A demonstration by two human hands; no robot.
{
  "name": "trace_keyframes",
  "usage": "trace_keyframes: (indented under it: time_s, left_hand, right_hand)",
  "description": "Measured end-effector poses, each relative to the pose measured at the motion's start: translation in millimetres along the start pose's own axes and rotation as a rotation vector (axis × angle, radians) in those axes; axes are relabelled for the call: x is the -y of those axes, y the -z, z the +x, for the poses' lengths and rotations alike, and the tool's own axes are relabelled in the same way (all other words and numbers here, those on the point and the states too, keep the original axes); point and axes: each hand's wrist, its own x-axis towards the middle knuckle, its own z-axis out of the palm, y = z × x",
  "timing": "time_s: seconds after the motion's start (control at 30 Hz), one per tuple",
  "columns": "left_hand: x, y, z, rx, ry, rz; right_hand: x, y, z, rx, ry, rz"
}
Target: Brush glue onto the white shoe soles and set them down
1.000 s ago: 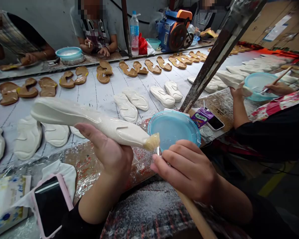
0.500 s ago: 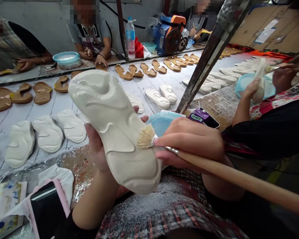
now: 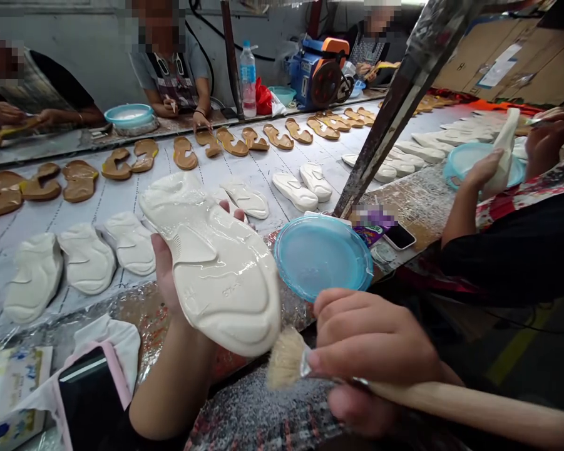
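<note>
Sole [image 3: 220, 269] tilts in my left hand [image 3: 166, 279], thumb and fingers [image 3: 238, 215] clamped on opposite edges; my right hand [image 3: 373, 341] grips the brush [image 3: 417, 397] (bristles [image 3: 284, 360] by the sole). Beyond, a blue bowl [image 3: 364, 275] holds pale liquid [image 3: 319, 257].

The left arm [image 3: 176, 379] comes up from the bottom and leans a little to the right. Its skin is bare up to the wrist. The left hand [image 3: 168, 285] is held up and curled in a grip. The thumb [image 3: 160, 254] sticks up on the near side, and a few fingertips [image 3: 225, 205] peek out on the far side. The rest of this hand is mostly hidden.

The right hand [image 3: 370, 341] is lower down and well apart from the left one. Its fingers [image 3: 357, 322] are bent and squeezed in, stacked one over another, with their tips to the left. A round bit underneath is too blurry to name. Only a small part of the right arm [image 3: 451, 374] shows behind it.
</note>
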Motion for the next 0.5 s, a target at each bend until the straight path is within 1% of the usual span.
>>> trace_keyframes:
  time_s: [0.07, 0.1, 0.17, 0.2, 0.23, 0.27, 0.33, 0.37, 0.4, 0.43, 0.5]
  left_hand:
    - [2, -6.1, -2, 0.005, -0.006, 0.013]
    - [3, -9.5, -3, 0.019, -0.022, 0.023]
    - [7, -14.4, -2, 0.043, -0.037, 0.039]
    - [8, -14.6, 0, 0.028, -0.022, 0.042]
    - [9, -12.9, 3, -0.012, 0.005, 0.039]
    - [9, -9.1, 6, -0.078, 0.044, 0.030]
    - [8, 3.7, 17, -0.268, 0.119, 0.004]
    - [5, 11.7, 23, -0.363, 0.142, -0.008]
    - [2, 20.0, 30, -0.438, 0.155, -0.015]
    - [-2, 28.2, 38, -0.487, 0.163, -0.013]
    - [-14, 44.2, 55, -0.512, 0.171, 0.010]
  right_hand:
    - [-1, 0, 8, -0.022, -0.010, 0.068]
    - [-4, -1, 12, -0.022, -0.003, 0.050]
    - [-12, -7, 18, -0.003, 0.032, -0.063]
    - [-17, -12, 17, 0.008, 0.057, -0.140]
    - [-22, -18, 14, 0.006, 0.103, -0.202]
    - [-25, -23, 9, 0.000, 0.138, -0.244]
    - [-27, -27, -3, 0.054, 0.174, -0.235]
    - [-27, -26, -9, 0.074, 0.152, -0.205]
    - [-26, -21, -13, 0.069, 0.100, -0.161]
    - [-25, -15, -16, 0.058, 0.037, -0.115]
    - [-27, 1, -17, 0.046, -0.050, -0.056]
